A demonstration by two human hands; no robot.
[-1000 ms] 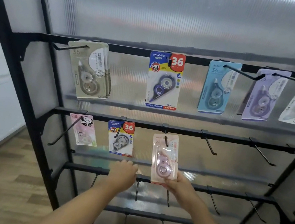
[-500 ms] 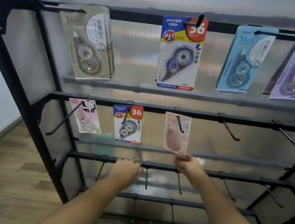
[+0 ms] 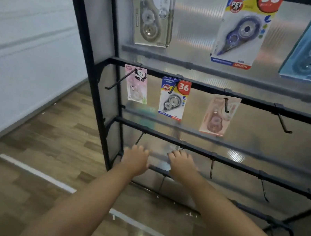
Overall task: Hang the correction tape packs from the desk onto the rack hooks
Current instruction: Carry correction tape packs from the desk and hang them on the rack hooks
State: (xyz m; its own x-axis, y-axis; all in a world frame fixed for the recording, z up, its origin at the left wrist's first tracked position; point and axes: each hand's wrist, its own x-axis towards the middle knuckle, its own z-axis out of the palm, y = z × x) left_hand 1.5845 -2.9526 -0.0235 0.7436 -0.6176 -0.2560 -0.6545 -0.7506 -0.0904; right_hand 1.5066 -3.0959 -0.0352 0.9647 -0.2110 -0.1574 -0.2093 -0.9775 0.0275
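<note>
Below, left hand (image 3: 135, 160) and right hand (image 3: 182, 164), fingers loosely curled, empty

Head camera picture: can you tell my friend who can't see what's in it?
Both hands, left and right, hover empty before a black rack. Three packs hang on its middle bar: panda, blue, pink.

Three packs (image 3: 220, 116) side by side on rack (image 3: 207, 88), hands (image 3: 158, 162) below
</note>
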